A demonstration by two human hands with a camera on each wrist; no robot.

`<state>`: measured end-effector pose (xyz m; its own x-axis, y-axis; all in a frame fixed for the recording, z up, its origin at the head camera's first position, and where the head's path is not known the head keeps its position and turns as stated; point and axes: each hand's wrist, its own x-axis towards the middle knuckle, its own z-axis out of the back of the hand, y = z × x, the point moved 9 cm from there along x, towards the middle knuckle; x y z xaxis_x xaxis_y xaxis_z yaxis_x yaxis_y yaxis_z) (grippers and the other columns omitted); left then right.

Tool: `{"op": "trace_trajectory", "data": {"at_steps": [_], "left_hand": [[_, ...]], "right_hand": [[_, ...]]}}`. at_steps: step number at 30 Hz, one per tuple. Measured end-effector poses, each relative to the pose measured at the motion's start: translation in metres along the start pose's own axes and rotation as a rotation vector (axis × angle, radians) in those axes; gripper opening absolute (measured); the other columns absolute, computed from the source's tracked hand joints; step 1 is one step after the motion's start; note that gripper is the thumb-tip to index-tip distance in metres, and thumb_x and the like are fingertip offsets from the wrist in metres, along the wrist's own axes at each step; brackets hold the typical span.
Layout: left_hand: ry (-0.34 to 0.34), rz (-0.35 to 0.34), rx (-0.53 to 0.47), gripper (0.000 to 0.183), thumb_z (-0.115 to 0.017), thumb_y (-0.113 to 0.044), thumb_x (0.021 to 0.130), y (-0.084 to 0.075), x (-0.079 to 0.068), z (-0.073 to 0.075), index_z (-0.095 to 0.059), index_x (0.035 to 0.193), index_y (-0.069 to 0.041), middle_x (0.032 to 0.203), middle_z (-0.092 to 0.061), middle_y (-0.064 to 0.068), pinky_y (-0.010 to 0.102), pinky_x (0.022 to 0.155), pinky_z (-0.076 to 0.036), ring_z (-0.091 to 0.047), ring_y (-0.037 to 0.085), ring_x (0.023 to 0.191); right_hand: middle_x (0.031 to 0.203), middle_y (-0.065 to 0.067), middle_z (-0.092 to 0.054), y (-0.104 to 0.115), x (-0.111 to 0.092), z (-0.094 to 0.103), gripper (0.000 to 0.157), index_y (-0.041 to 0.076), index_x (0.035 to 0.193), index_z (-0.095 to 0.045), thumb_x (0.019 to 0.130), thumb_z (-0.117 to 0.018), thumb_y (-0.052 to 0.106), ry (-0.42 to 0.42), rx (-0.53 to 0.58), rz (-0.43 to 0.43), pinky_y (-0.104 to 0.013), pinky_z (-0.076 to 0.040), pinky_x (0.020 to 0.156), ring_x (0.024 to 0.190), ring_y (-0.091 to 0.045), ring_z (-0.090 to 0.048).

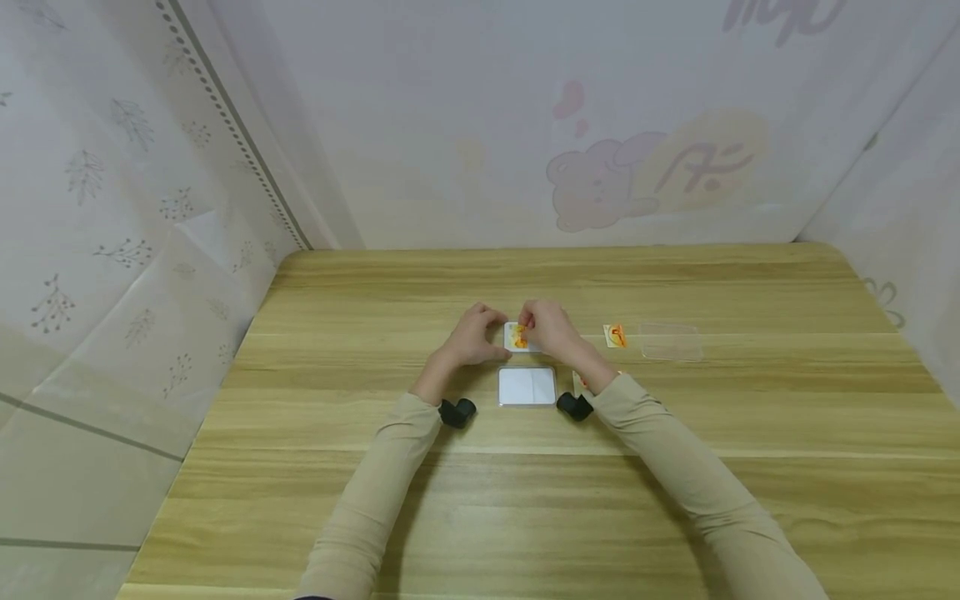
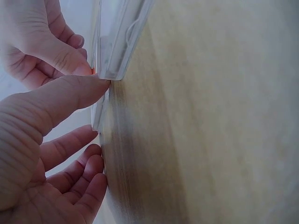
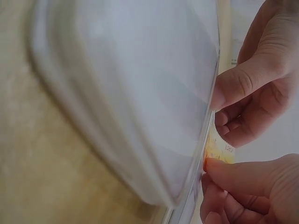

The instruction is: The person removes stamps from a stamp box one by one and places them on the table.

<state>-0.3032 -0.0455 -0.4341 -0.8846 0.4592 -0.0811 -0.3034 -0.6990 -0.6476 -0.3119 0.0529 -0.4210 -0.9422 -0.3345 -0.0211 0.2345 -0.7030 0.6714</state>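
Observation:
A small white flat case (image 1: 511, 343) with a clear edge lies near the table's middle. My left hand (image 1: 473, 335) holds its left end between thumb and fingers. Over its right part, my right hand (image 1: 551, 327) pinches a yellow-orange stamp (image 1: 518, 337) with a toothed edge, which overlaps the case's face; the right wrist view shows the thumb on this stamp (image 3: 219, 148). Just in front of both hands sits a clear plastic box (image 1: 527, 387) with white inside, large and close in the right wrist view.
Right of my hands lie another yellow-orange stamp (image 1: 615, 336) and a clear plastic lid (image 1: 671, 342). A further small piece (image 1: 577, 382) shows partly beneath my right wrist. Patterned curtains (image 1: 480, 125) hang behind and beside the wooden table (image 1: 495, 517).

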Motion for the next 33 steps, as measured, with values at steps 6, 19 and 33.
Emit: {"op": "trace_trajectory", "data": {"at_steps": [6,19,33], "left_hand": [[-0.001,0.003,-0.005,0.056,-0.079,-0.013,0.073,0.0011,0.0,-0.0005,-0.056,0.122,0.004,0.115,-0.05,0.016,0.041,0.099,-0.037,-0.044,0.03,0.113],[-0.004,0.008,0.007,0.056,-0.079,-0.014,0.073,0.0026,0.0007,-0.0012,-0.057,0.121,0.004,0.117,-0.05,0.016,0.04,0.099,-0.036,-0.045,0.03,0.114],[0.005,0.013,-0.01,0.056,-0.078,-0.014,0.074,0.0028,0.0,-0.0019,-0.056,0.122,0.003,0.118,-0.049,0.015,0.04,0.101,-0.036,-0.043,0.031,0.116]], "right_hand": [[0.075,-0.011,-0.06,-0.0008,-0.0004,0.0006,0.005,-0.003,0.083,-0.063,0.08,-0.062,-0.007,0.0,0.006,0.008,-0.024,-0.04,0.057,0.067,-0.018,-0.051],[0.079,-0.013,-0.065,0.0006,-0.0025,0.003,0.008,-0.004,0.082,-0.066,0.085,-0.059,-0.002,-0.028,0.005,0.059,-0.026,-0.043,0.061,0.068,-0.018,-0.052],[0.075,-0.012,-0.063,-0.002,-0.0033,0.0052,0.007,-0.005,0.08,-0.065,0.083,-0.059,-0.004,-0.035,0.047,0.043,-0.023,-0.041,0.058,0.066,-0.017,-0.051]]}}
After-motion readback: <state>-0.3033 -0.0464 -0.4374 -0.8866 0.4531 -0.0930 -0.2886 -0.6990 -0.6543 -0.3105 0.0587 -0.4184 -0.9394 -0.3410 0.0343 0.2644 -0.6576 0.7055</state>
